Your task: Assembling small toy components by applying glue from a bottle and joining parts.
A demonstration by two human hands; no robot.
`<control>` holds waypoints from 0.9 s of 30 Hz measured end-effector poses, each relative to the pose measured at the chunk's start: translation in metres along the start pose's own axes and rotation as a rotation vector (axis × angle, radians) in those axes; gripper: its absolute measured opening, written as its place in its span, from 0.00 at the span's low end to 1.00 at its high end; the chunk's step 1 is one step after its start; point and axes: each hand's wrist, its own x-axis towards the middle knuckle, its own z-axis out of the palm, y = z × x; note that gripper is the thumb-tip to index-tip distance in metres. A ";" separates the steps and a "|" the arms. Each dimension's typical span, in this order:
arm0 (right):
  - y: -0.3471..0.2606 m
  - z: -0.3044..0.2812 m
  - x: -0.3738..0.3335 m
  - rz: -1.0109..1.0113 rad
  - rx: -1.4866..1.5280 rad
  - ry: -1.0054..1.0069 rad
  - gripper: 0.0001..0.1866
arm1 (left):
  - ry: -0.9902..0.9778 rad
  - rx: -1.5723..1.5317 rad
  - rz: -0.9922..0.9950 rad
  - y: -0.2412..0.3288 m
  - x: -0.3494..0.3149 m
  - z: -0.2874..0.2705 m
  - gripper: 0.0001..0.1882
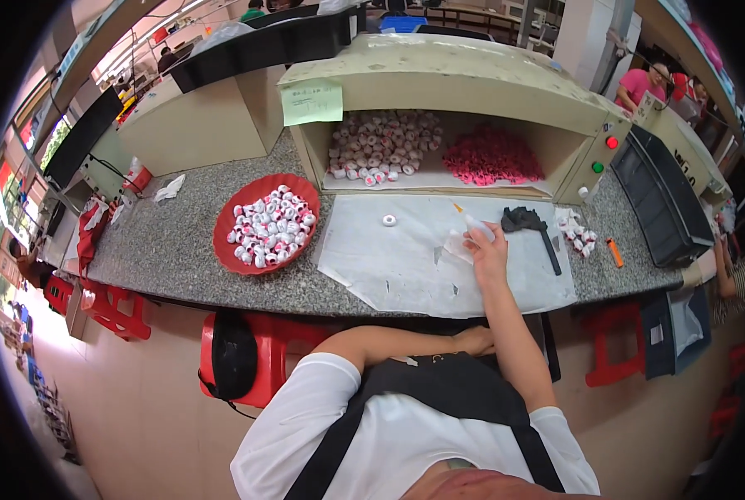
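Over the white sheet (360, 258) on the worktop, my right hand (490, 250) is closed around a translucent squeeze bottle (477, 225) with a thin orange-yellow tip pointing up and left. Farther left on the sheet sits one small round white piece (389, 220), apart from the bottle. My left hand (475, 342) rests low by the table's front edge, close to my right forearm; its fingers are mostly hidden. To the right of the bottle lies a black-handled tool (550, 252), its far end covered by dark cloth (524, 219).
A red bowl (222, 237) full of white-and-pink pieces stands left of the sheet. Behind, an open box (439, 67) holds piles of white pieces (381, 146) and pink pieces (493, 156). More white pieces (579, 237), an orange tool (614, 252) and a black bin (660, 200) are at right.
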 end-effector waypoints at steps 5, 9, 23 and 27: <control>0.004 -0.001 0.000 0.015 -0.007 -0.021 0.11 | 0.139 -0.091 0.092 -0.012 -0.010 0.026 0.15; 0.002 0.001 0.001 0.033 0.003 -0.025 0.11 | -0.058 -0.228 -0.044 0.014 -0.022 0.013 0.17; 0.006 0.001 -0.001 0.033 0.060 -0.040 0.12 | -0.100 -0.158 -0.207 0.038 -0.029 -0.020 0.20; 0.001 -0.002 -0.002 0.026 0.100 -0.024 0.11 | -0.102 0.081 -0.107 0.065 -0.024 -0.057 0.17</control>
